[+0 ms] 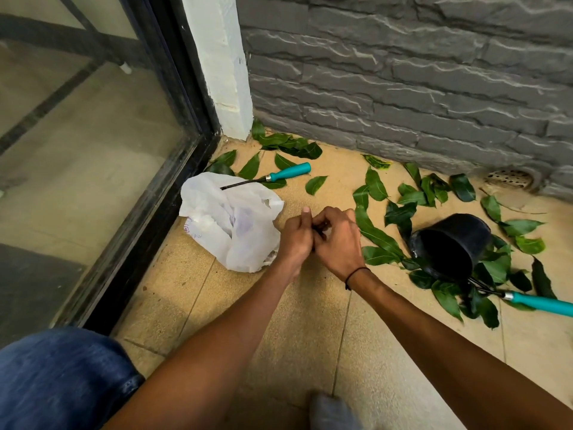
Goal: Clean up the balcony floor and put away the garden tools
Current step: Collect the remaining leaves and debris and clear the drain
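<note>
Both hands, left hand (pixel 294 237) and right hand (pixel 336 240), pinch something small and dark together. The leaves (pixel 376 234) are light and limp; gather them in bunches into the soft bag (pixel 229 218).

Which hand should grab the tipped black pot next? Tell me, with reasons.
Probably the right hand. The black pot lies on its side among leaves to its right, while the left hand sits beside the white bag. Both hands meet around something small and dark.

On the balcony floor there lay one white plastic bag (pixel 231 226), one tipped black pot (pixel 452 243), two teal-handled tools (pixel 290 172), one drain grate (pixel 508 177) and several dozen green leaves (pixel 376 235), too overlapped to count.
</note>
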